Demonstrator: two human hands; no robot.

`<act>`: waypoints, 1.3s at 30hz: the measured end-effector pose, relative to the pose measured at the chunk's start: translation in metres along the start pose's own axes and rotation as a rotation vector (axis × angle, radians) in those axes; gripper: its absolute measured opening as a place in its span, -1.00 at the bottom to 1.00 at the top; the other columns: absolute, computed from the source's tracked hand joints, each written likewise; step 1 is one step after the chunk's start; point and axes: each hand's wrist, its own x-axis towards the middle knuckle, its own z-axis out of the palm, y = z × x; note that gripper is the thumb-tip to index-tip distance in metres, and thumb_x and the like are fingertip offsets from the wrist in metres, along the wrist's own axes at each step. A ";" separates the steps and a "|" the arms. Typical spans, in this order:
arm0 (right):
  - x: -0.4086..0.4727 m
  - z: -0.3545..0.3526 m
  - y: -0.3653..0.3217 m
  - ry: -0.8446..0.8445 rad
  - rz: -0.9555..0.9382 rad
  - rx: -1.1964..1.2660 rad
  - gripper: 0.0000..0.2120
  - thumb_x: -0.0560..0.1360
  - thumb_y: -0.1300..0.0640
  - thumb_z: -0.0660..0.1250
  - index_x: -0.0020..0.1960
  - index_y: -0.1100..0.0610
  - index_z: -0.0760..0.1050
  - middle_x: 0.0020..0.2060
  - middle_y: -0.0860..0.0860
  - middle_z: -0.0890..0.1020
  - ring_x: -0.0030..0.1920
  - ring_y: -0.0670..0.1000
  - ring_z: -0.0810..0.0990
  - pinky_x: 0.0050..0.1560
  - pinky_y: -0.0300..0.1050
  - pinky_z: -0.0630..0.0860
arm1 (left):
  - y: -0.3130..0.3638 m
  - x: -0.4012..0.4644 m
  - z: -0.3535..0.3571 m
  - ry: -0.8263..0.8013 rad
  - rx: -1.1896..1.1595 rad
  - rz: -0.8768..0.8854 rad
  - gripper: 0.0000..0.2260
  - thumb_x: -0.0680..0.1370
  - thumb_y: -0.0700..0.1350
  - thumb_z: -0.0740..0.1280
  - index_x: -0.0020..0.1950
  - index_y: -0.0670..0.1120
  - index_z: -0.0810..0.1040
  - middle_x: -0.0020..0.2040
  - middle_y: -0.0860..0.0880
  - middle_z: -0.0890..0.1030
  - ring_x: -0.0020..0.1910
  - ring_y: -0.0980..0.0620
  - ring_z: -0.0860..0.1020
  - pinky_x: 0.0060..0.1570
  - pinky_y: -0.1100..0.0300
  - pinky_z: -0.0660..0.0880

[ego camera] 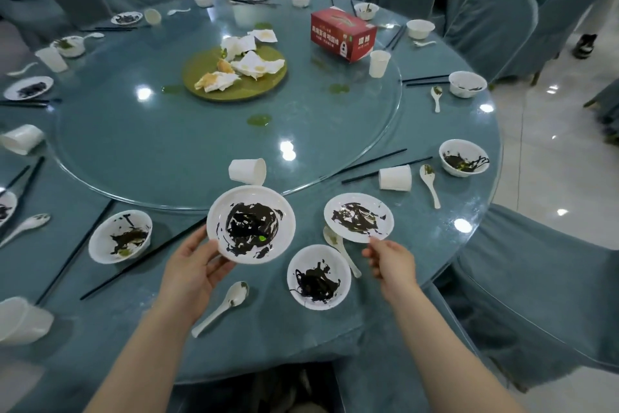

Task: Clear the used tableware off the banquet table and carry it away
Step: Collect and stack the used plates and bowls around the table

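My left hand [192,267] grips the near rim of a white plate [251,223] smeared with dark sauce and holds it just above the round banquet table [452,238]. My right hand [390,260] pinches the near edge of a second dirty white plate [358,216] that still lies on the table. Between my hands sits a stained white bowl [319,277] with a white spoon [340,250] beside it. Another spoon [224,307] lies below my left hand. A dirty bowl [120,235] and black chopsticks [140,263] lie to the left.
A glass turntable [167,151] carries a green platter [234,77] of crumpled napkins, a red box [343,34] and a paper cup [379,63]. Tipped cups [248,171], [395,178], bowls [464,162], spoons and chopsticks ring the rim. Covered chairs [536,278] surround the table.
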 end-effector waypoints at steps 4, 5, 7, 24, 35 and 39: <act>-0.044 0.027 -0.014 -0.181 -0.209 -0.041 -0.73 0.52 0.17 0.30 -0.36 0.15 0.49 -0.47 0.00 0.56 -0.51 -0.09 0.36 -0.53 -0.29 0.28 | 0.002 -0.017 -0.012 0.036 -0.004 0.020 -0.72 0.61 -0.31 0.19 0.25 -0.05 0.46 -0.13 -0.08 0.67 -0.24 0.02 0.64 -0.33 0.24 0.61; -0.057 0.034 -0.016 -0.242 -0.244 -0.067 -0.71 0.52 0.17 0.30 -0.38 0.13 0.48 -0.47 0.00 0.56 -0.50 -0.09 0.36 -0.53 -0.29 0.29 | 0.004 -0.022 -0.017 0.037 -0.010 0.030 -0.73 0.60 -0.31 0.19 0.25 -0.05 0.46 -0.14 -0.07 0.68 -0.26 0.02 0.65 -0.33 0.23 0.61; -0.083 0.051 -0.019 -0.364 -0.280 -0.125 -0.69 0.51 0.16 0.30 -0.41 0.08 0.45 -0.47 0.00 0.54 -0.50 -0.10 0.36 -0.52 -0.29 0.28 | 0.009 -0.035 -0.028 0.032 -0.024 0.049 -0.74 0.60 -0.30 0.20 0.24 -0.05 0.46 -0.17 -0.05 0.71 -0.28 0.04 0.67 -0.29 0.22 0.62; -0.353 0.202 0.120 -1.007 -0.258 -0.290 -0.59 0.43 0.39 0.38 0.16 0.05 0.38 -0.10 0.14 0.67 -0.23 0.02 0.64 -0.18 -0.14 0.59 | 0.006 -0.242 -0.301 0.398 -0.270 0.305 -0.84 0.61 -0.19 0.23 0.10 0.02 0.54 -0.18 0.00 0.72 -0.29 0.09 0.66 -0.35 0.20 0.61; -0.487 0.295 0.201 -1.416 -0.200 -0.441 -0.61 0.38 0.32 0.42 0.15 0.01 0.54 -0.07 0.10 0.71 -0.16 -0.01 0.68 -0.21 -0.23 0.56 | -0.012 -0.347 -0.453 0.661 -0.401 0.397 -0.66 0.59 -0.29 0.23 0.31 0.02 0.39 -0.13 -0.07 0.72 -0.20 0.00 0.69 -0.30 0.23 0.59; -0.524 0.335 0.229 -1.509 -0.170 -0.470 -0.61 0.43 0.39 0.38 0.15 0.03 0.53 -0.07 0.10 0.71 -0.16 0.01 0.68 -0.17 -0.19 0.60 | -0.012 -0.363 -0.501 0.714 -0.440 0.400 -0.60 0.59 -0.30 0.21 0.39 0.00 0.38 -0.09 -0.06 0.72 -0.16 0.00 0.69 -0.28 0.24 0.59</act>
